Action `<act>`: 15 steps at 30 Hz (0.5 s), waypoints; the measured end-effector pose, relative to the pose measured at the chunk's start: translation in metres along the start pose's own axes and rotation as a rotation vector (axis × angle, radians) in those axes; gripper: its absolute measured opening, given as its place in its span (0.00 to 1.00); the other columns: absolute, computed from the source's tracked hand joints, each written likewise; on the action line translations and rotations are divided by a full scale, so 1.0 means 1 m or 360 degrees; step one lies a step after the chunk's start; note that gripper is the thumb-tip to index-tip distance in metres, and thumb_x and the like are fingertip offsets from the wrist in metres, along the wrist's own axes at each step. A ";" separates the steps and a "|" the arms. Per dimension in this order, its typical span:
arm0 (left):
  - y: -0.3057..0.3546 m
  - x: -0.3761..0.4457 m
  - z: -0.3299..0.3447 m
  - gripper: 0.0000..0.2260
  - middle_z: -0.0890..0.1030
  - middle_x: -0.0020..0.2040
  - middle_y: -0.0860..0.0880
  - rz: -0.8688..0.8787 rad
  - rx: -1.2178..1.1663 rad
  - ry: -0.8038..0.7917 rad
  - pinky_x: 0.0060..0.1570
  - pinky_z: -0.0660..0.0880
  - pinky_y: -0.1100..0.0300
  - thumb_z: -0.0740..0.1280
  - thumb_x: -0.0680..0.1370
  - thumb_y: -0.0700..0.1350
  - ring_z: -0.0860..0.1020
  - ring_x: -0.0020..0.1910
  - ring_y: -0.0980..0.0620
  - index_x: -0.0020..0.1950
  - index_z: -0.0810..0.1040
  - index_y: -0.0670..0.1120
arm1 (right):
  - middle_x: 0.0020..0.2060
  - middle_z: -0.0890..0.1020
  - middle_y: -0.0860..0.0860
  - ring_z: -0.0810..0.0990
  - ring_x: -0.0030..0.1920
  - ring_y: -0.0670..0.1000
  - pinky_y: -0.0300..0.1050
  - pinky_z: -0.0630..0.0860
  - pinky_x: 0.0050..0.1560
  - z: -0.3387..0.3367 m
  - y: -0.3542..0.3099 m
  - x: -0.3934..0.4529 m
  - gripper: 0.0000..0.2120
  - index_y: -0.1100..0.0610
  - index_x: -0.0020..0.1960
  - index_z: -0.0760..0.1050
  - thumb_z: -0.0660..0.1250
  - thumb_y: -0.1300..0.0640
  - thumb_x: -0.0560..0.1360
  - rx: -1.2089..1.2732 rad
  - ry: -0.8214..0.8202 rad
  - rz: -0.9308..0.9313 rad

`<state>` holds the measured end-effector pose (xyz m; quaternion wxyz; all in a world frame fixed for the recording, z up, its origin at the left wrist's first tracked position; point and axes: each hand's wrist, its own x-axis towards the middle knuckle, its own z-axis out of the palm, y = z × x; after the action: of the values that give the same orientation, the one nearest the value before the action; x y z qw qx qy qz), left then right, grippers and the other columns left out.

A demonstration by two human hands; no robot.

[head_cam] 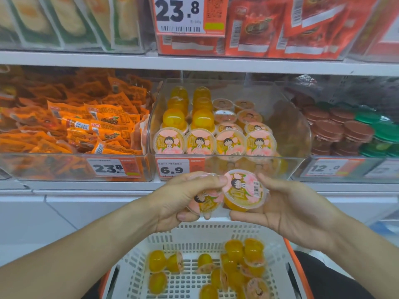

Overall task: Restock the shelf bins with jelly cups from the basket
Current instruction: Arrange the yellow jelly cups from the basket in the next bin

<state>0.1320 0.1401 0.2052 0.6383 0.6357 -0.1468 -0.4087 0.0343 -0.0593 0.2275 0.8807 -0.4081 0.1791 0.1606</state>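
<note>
My left hand [183, 196] grips a yellow jelly cup [206, 201] with a pink cartoon lid, thumb below and fingers over its top. Right beside it, my right hand [282, 207] holds a second jelly cup [245, 189], lid tilted toward me. Both cups hang just below the front of the clear shelf bin [287, 130], which holds rows of the same cups, some upside down, with its right part bare. Under my hands the white basket [194, 231] contains several loose jelly cups [234, 266].
An orange price tag reading 6.9 [172, 168] sits on the bin's front. A bin of orange snack packets [75, 126] stands to the left, and brown and green lidded cups [345, 130] fill the bin on the right. Red packets [280, 29] line the shelf above.
</note>
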 end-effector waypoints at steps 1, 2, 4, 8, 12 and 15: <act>-0.001 0.003 0.000 0.06 0.72 0.48 0.38 0.0006 -0.0008 0.0001 0.17 0.64 0.68 0.72 0.76 0.52 0.68 0.33 0.47 0.40 0.82 0.53 | 0.64 0.78 0.64 0.78 0.62 0.67 0.66 0.80 0.54 -0.003 0.001 0.002 0.19 0.62 0.69 0.74 0.61 0.56 0.81 0.0032 -0.0033 0.0001; -0.002 0.005 -0.001 0.06 0.71 0.50 0.38 0.0028 -0.0063 0.0020 0.17 0.63 0.68 0.73 0.75 0.54 0.66 0.34 0.46 0.42 0.82 0.53 | 0.66 0.76 0.65 0.77 0.64 0.67 0.65 0.79 0.56 -0.004 0.000 0.001 0.19 0.63 0.69 0.74 0.63 0.58 0.80 0.0035 -0.0096 -0.0015; -0.004 0.007 0.003 0.08 0.74 0.48 0.38 0.0028 -0.0120 0.0086 0.18 0.59 0.68 0.74 0.74 0.53 0.70 0.33 0.47 0.45 0.81 0.50 | 0.69 0.73 0.65 0.74 0.68 0.66 0.60 0.77 0.62 -0.005 0.003 -0.001 0.21 0.64 0.70 0.73 0.67 0.59 0.78 0.0115 -0.0247 -0.0024; 0.000 0.006 0.013 0.14 0.80 0.41 0.41 0.0085 -0.0246 0.0192 0.19 0.52 0.64 0.71 0.75 0.52 0.75 0.29 0.50 0.53 0.78 0.43 | 0.68 0.75 0.63 0.76 0.66 0.62 0.55 0.78 0.62 -0.007 0.014 0.003 0.25 0.62 0.69 0.75 0.74 0.57 0.74 0.0204 -0.0365 -0.0087; 0.004 0.004 0.014 0.17 0.78 0.43 0.40 0.0071 -0.0378 0.0264 0.18 0.55 0.65 0.68 0.77 0.53 0.75 0.30 0.48 0.58 0.78 0.41 | 0.54 0.81 0.57 0.82 0.46 0.57 0.46 0.80 0.42 -0.003 0.009 0.001 0.24 0.57 0.62 0.81 0.76 0.50 0.69 0.0167 -0.0194 -0.0206; 0.004 0.001 0.011 0.13 0.76 0.41 0.39 0.0023 -0.0530 0.0248 0.19 0.55 0.64 0.67 0.77 0.51 0.75 0.30 0.46 0.52 0.76 0.42 | 0.57 0.81 0.58 0.82 0.44 0.54 0.41 0.78 0.38 0.009 -0.010 0.000 0.19 0.58 0.64 0.79 0.70 0.50 0.77 0.0161 -0.0141 -0.0393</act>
<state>0.1264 0.1316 0.2104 0.7470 0.5500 -0.0317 -0.3722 0.0404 -0.0579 0.2395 0.9202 -0.3745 0.0965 0.0596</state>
